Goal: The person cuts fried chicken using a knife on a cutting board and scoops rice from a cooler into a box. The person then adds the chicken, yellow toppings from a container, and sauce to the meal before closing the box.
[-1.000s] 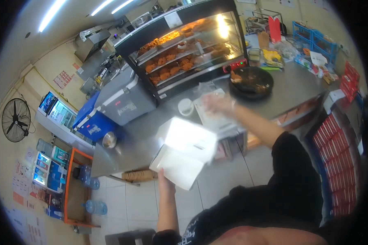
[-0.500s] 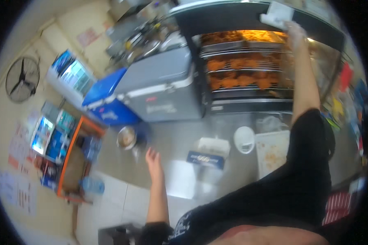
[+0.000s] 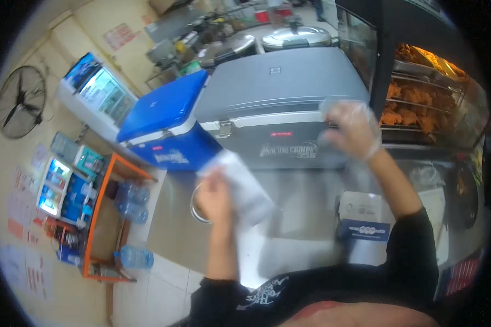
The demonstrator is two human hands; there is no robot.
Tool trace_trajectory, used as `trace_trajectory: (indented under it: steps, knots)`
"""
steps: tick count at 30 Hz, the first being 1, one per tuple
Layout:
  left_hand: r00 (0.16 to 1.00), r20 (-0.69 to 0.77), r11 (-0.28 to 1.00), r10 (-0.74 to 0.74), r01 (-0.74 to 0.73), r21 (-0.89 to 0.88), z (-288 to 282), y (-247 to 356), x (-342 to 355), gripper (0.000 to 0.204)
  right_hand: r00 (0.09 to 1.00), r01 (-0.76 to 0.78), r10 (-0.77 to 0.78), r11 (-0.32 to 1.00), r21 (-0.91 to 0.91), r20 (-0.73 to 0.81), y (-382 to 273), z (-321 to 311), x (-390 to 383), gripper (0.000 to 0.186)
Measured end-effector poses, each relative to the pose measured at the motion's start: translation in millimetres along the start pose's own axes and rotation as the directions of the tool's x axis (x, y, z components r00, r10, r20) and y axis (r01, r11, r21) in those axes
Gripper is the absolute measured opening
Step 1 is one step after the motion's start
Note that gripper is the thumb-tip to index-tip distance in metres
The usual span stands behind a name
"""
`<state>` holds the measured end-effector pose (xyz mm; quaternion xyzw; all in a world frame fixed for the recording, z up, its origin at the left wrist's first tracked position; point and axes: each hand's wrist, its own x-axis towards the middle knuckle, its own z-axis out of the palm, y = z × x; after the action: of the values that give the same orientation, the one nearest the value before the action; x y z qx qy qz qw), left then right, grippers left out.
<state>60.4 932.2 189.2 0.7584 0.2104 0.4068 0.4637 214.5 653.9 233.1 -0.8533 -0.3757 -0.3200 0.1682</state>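
My left hand [image 3: 215, 199], bare and blurred by motion, pinches a white piece of paper [image 3: 244, 188]; whether it is a sheet or a flat bag I cannot tell. Behind that hand, a round metal bowl [image 3: 194, 211] is mostly hidden. A clear plastic glove covers my right hand [image 3: 352, 129], whose fingers and thumb are bent but apart, with nothing visible between them. It is in front of the grey cooler [image 3: 283, 136], by its right end; contact cannot be made out. An opened white and blue cardboard box [image 3: 365, 220] rests on the metal counter below my right forearm.
Left of the grey cooler stands a blue cooler [image 3: 169, 117]. A glass warming cabinet [image 3: 420, 150] with fried chicken [image 3: 414, 109] on racks fills the right. A white tray [image 3: 437, 210] lies beside the box. Water bottles [image 3: 133, 256] and an orange-framed shelf [image 3: 95, 218] are at left.
My right hand has come down and left from the warming cabinet's top. The white paper it held there is now in my left hand. My view has swung left.
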Motion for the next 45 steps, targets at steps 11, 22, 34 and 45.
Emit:
trace_trajectory:
  steps: [11, 22, 34, 45]
  knots:
    - [0.592, 0.367, 0.452, 0.718, -0.797, 0.401, 134, 96, 344, 0.048, 0.96, -0.115, -0.114, 0.671, -0.732, -0.256, 43, 30, 167, 0.006]
    - [0.572, 0.416, 0.561, 0.707, -0.812, 0.162, 189, 143, 406, 0.066, 0.242, 0.232, 0.398, 0.861, -0.451, 0.885, 224, 261, 156, 0.042]
    - [0.53, 0.535, 0.408, 0.658, -0.848, 0.338, 144, 114, 349, 0.053, 0.775, -0.081, 0.296, 0.923, -0.377, 0.558, 136, 89, 142, 0.064]
    - [0.351, 0.738, 0.724, 0.576, -0.638, -0.262, 43, -36, -48, 0.028, 0.553, -0.777, 0.8, 0.596, -0.203, 0.234, 15, 7, -202, 0.07]
